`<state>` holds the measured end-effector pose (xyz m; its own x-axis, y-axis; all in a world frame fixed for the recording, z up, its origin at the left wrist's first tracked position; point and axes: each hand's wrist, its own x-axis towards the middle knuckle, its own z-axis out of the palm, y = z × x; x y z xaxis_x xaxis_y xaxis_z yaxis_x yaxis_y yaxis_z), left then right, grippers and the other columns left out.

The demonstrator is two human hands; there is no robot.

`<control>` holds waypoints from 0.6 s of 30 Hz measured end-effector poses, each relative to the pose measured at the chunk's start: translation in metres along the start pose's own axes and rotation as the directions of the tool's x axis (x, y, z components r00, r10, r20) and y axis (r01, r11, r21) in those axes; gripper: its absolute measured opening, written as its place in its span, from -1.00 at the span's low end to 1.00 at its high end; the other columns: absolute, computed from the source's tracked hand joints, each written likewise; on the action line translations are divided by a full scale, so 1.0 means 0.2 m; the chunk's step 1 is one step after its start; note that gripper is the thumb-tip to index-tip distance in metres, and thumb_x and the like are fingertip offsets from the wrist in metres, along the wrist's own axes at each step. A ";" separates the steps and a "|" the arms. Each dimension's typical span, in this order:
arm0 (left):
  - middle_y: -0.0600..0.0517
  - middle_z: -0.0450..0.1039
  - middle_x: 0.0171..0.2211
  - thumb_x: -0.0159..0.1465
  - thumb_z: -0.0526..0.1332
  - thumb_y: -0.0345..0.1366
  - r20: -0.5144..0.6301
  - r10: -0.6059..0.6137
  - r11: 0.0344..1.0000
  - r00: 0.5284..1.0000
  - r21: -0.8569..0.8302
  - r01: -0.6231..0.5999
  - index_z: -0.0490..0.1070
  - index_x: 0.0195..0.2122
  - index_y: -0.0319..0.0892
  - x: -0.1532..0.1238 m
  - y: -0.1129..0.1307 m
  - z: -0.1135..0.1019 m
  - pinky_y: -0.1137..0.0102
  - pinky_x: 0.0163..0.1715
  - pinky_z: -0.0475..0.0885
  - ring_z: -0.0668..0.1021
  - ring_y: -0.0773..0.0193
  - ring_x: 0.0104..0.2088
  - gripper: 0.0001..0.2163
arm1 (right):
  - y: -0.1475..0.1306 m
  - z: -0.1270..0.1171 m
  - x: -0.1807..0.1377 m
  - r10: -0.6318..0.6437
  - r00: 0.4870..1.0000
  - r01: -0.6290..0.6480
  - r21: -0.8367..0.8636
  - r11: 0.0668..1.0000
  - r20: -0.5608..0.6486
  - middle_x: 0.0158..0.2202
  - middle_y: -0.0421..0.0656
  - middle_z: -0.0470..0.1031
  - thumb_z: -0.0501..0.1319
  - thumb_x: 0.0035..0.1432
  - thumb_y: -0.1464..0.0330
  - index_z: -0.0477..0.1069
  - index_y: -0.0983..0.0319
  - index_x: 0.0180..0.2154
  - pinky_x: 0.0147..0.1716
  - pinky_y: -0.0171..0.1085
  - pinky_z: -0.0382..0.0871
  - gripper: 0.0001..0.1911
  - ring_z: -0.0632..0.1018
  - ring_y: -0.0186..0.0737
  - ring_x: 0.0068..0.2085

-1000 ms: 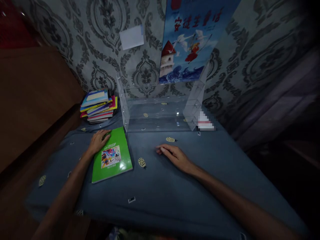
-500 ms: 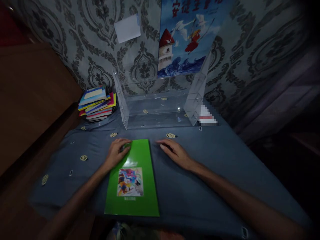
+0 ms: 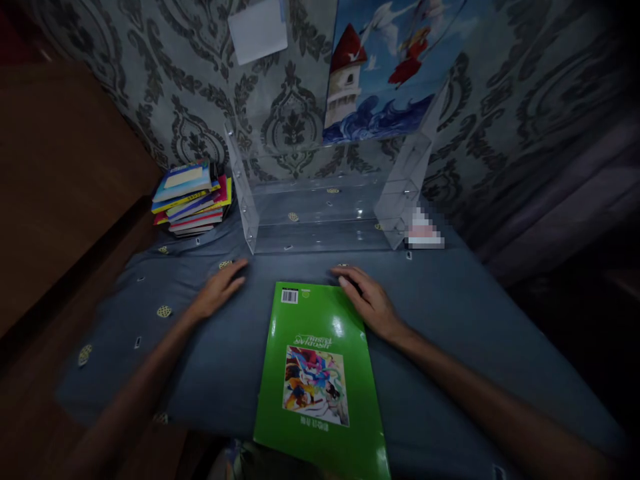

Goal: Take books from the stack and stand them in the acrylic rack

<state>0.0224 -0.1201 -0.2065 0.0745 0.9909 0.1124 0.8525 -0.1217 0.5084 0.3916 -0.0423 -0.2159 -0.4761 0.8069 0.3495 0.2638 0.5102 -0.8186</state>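
A green book (image 3: 320, 380) with a colourful picture and a barcode lies on the blue patterned cloth (image 3: 450, 333), reaching past the near edge. My right hand (image 3: 367, 303) rests at the book's far right corner, fingers bent over that edge. My left hand (image 3: 217, 293) lies flat on the cloth to the left of the book, fingers stretched out, holding nothing and apart from the book.
A clear acrylic shelf (image 3: 325, 207) stands against the patterned wall at the back. A stack of colourful books (image 3: 190, 199) sits to its left. A poster (image 3: 385, 67) and a white note (image 3: 259, 30) hang on the wall. Brown wooden furniture (image 3: 60, 173) borders the left side.
The green book has slid from the left to the middle and towards me. My left hand has let go of it and now rests on the cloth; my right hand has reached its far corner.
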 end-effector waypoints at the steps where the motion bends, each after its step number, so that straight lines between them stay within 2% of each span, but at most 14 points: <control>1: -0.12 0.30 0.33 0.38 -0.03 0.04 -0.020 -0.049 0.995 0.999 0.088 0.051 0.30 0.27 -0.18 -0.03 -0.12 -0.09 0.06 0.36 0.16 0.32 0.05 0.34 -0.45 | 0.00 0.00 0.00 0.003 1.000 -0.003 -0.010 1.000 -0.001 0.03 -0.05 0.56 0.01 0.41 0.06 0.49 0.12 0.02 0.15 -0.02 0.40 -0.58 0.54 0.00 0.10; 3: -0.18 0.30 0.32 0.35 -0.07 0.03 -0.115 -0.205 0.949 0.972 0.219 0.226 0.30 0.25 -0.24 -0.09 -0.34 -0.26 0.04 0.35 0.17 0.32 0.03 0.34 -0.42 | 0.01 0.00 0.00 0.006 1.000 -0.006 -0.031 0.999 0.001 0.03 -0.05 0.56 0.01 0.41 0.07 0.49 0.12 0.02 0.14 -0.02 0.41 -0.59 0.54 0.00 0.10; 5: -0.22 0.30 0.32 0.33 -0.10 -0.02 -0.197 -0.326 0.879 0.925 0.296 0.373 0.29 0.24 -0.30 -0.15 -0.51 -0.39 0.07 0.34 0.18 0.31 0.03 0.35 -0.41 | 0.02 0.00 0.00 0.013 1.000 -0.013 -0.051 0.999 -0.001 0.04 -0.05 0.56 0.00 0.42 0.08 0.48 0.13 0.03 0.14 -0.02 0.41 -0.59 0.54 -0.01 0.11; 8: -0.10 0.35 0.29 0.34 -0.13 -0.05 -0.267 -0.385 0.798 0.883 0.385 0.464 0.29 0.21 -0.22 -0.23 -0.63 -0.51 0.13 0.31 0.24 0.35 0.10 0.33 -0.46 | 0.04 -0.03 0.00 0.024 1.000 -0.025 -0.090 0.996 -0.012 0.06 -0.06 0.56 0.01 0.41 0.10 0.47 0.14 0.04 0.16 -0.02 0.40 -0.60 0.55 -0.02 0.11; 12: 0.02 0.44 0.21 0.34 -0.16 -0.05 -0.310 -0.376 0.783 0.873 0.398 0.478 0.30 0.14 -0.10 -0.27 -0.60 -0.55 0.05 0.25 0.33 0.41 0.08 0.27 -0.53 | 0.11 -0.11 -0.02 0.030 0.999 -0.037 -0.170 0.985 -0.040 0.11 -0.05 0.55 0.02 0.41 0.14 0.46 0.13 0.06 0.19 0.04 0.38 -0.61 0.53 0.00 0.15; 14: -0.01 0.49 0.15 0.33 -0.17 -0.05 -0.343 -0.391 0.733 0.854 0.445 0.514 0.35 0.06 -0.09 -0.25 -0.55 -0.54 -0.02 0.16 0.40 0.49 -0.01 0.18 -0.55 | 0.15 -0.17 -0.04 0.031 0.998 -0.042 -0.234 0.971 -0.051 0.16 0.00 0.52 0.01 0.41 0.16 0.46 0.16 0.07 0.21 0.09 0.35 -0.61 0.51 0.02 0.18; 16: -0.08 0.52 0.10 0.35 -0.19 -0.03 -0.381 -0.391 0.678 0.838 0.497 0.542 0.39 0.00 -0.10 -0.21 -0.48 -0.50 -0.09 0.06 0.47 0.55 -0.10 0.08 -0.54 | 0.19 -0.25 -0.07 0.030 0.998 -0.046 -0.322 0.945 -0.056 0.20 0.03 0.48 0.02 0.40 0.18 0.45 0.18 0.08 0.25 0.13 0.29 -0.61 0.48 0.03 0.23; 18: -0.07 0.54 0.05 0.36 -0.18 -0.01 -0.392 -0.320 0.728 0.863 0.481 0.489 0.40 0.00 -0.07 -0.17 -0.37 -0.43 -0.07 0.03 0.49 0.56 -0.10 0.05 -0.54 | 0.23 -0.33 -0.11 0.041 0.998 -0.060 -0.422 0.905 -0.055 0.23 0.04 0.45 0.03 0.39 0.21 0.45 0.18 0.09 0.28 0.17 0.23 -0.62 0.45 0.05 0.26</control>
<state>-0.0870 -0.1502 -0.1751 -0.4114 0.8709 0.2688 0.9058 0.4234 0.0148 0.4688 -0.0168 -0.2311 -0.4181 0.8423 0.3402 0.6212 0.5384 -0.5695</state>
